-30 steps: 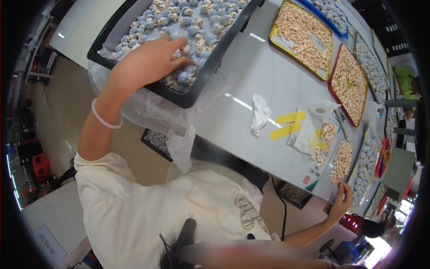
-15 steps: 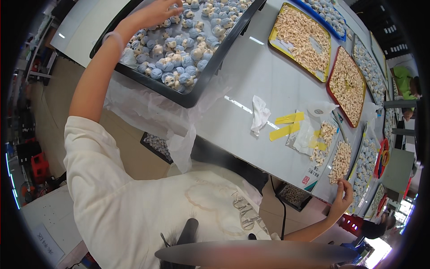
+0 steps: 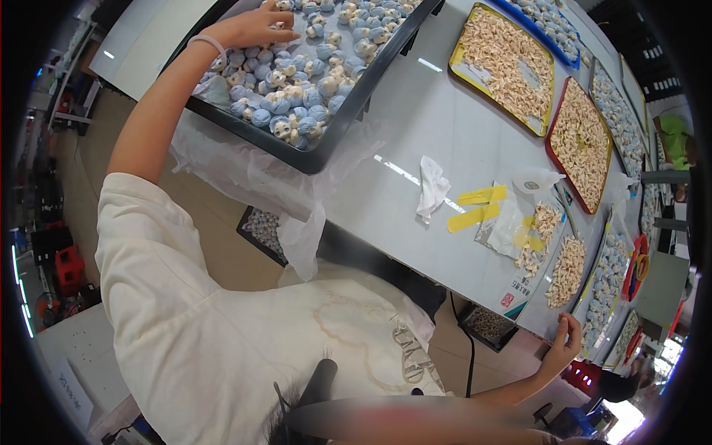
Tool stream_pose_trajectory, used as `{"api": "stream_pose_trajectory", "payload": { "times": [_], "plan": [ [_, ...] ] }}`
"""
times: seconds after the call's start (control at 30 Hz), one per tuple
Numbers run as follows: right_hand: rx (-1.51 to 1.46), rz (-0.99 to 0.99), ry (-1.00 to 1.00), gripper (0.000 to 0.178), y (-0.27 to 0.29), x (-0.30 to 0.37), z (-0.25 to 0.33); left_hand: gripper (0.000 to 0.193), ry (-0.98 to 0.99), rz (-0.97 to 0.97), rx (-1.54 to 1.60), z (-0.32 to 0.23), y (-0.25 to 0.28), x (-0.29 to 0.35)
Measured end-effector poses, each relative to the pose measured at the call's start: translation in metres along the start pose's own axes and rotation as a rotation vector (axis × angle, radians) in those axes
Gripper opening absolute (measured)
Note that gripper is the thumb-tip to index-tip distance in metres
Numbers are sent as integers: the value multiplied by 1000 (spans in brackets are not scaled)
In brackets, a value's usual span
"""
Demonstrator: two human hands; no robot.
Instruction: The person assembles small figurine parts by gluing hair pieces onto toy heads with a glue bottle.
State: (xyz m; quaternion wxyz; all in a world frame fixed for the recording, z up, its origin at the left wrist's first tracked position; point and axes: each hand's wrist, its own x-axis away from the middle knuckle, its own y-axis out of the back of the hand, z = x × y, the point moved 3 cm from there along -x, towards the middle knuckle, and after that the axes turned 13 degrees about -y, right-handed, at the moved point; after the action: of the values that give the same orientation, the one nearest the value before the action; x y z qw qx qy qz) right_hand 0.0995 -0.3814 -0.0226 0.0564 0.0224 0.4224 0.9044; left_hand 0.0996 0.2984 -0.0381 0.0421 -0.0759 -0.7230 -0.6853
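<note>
My left hand (image 3: 256,28) is over a large black tray (image 3: 317,157) at the upper left, its fingers stretched out and spread just above the contents. Several small doll heads (image 3: 283,127) with pale faces and light blue hair fill that tray. My right hand (image 3: 568,338) is by the table's near edge at the lower right, fingers curled together. Whatever its fingertips hold, if anything, is too small to make out. Just beyond it lies a heap of small cream-coloured parts (image 3: 567,273). A second little heap of such parts (image 3: 547,219) lies beside it.
Yellow (image 3: 454,68) and red-rimmed (image 3: 551,141) trays of cream parts stand at the right, near a blue tray (image 3: 569,58) of doll heads. A crumpled tissue (image 3: 432,189), yellow tape strips (image 3: 475,217) and a white bottle (image 3: 535,180) lie on the table. Plastic sheeting (image 3: 297,241) hangs off the edge.
My left hand has moved slightly nearer and lower over the doll heads. My right hand has drawn back from the end of the cream heap toward the table edge.
</note>
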Motion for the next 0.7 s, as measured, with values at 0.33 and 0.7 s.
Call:
{"api": "stream_pose_trajectory", "payload": {
  "times": [0.33, 0.7],
  "plan": [
    [7, 18, 16, 13, -10, -6, 9, 50, 332, 51, 537, -1, -2, 31],
    [21, 58, 40, 13, -20, -12, 21, 35, 250, 97, 584, -66, 21, 46]
  ]
}}
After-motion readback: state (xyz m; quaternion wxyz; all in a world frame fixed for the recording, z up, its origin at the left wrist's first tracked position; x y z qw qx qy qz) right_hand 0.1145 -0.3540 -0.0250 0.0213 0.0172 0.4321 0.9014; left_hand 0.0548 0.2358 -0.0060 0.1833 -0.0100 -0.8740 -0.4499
